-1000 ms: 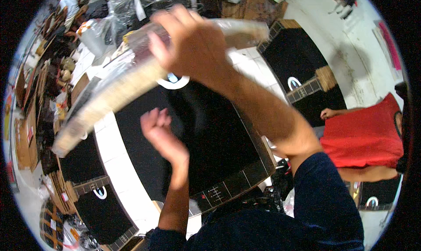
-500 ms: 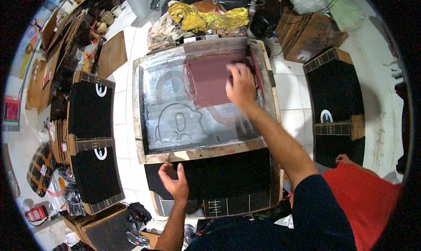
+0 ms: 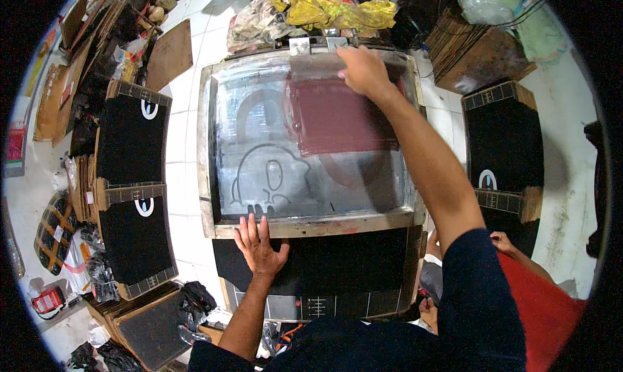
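Observation:
A framed printing screen [image 3: 214, 223] lies in front of me, with a rounded line drawing on its mesh and a rectangular maroon patch [image 3: 344, 115] towards the far right. My left hand [image 3: 261, 248] rests palm down on the near edge of the frame, fingers spread, empty. My right hand [image 3: 366, 72] reaches over the far edge, close to a metal clamp [image 3: 337, 44]. Its fingers are bent and its thumb stands apart from them, with nothing visible between. Below the near edge of the frame shows a black panel [image 3: 344, 261] with a dark lined strip.
Black panels with white curved prints stand in rows at the left [image 3: 133, 141] and right [image 3: 503, 138]. A yellow cloth [image 3: 341, 12] lies beyond the screen. Cardboard [image 3: 170, 54] leans at far left. A person in a red shirt [image 3: 538, 307] is close at my right.
My right hand has moved from above the maroon patch to the far edge of the frame. My left hand has come forward onto the near edge. The view has shifted slightly.

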Tool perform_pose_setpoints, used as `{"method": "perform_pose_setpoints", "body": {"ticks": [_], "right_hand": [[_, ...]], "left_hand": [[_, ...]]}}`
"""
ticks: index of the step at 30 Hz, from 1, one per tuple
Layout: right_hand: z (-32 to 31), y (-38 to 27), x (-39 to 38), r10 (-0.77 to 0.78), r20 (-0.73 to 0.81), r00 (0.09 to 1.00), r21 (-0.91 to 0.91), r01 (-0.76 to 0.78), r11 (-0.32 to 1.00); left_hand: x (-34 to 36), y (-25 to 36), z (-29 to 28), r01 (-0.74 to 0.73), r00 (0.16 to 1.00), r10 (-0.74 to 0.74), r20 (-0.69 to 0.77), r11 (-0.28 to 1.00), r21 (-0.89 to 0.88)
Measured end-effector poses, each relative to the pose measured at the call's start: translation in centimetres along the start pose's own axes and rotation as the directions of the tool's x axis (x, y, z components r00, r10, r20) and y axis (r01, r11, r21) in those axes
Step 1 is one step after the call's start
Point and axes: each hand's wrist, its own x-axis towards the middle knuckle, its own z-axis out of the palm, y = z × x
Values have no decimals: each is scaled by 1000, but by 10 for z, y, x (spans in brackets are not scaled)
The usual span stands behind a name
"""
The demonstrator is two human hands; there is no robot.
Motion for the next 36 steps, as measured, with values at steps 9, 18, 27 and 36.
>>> {"method": "perform_pose_setpoints", "body": {"ticks": [9,18,27,36], "right_hand": [[5,-49,-116,104,16,994,-40,-103,994],[-3,-55,-136,33,74,997,8,-34,999],[31,12,8,11,-122,992,-53,-18,998],[32,-31,-79,21,-175,984,-152,-49,987]], "left_hand": [[1,-2,-1,-36,999,35,-20,997,-63],[3,-3,4,-88,990,80,-116,994,-64],[-2,-1,0,-6,1000,6,8,998,-58],[-2,-2,2,-18,1000,17,-16,999,-51]]}}
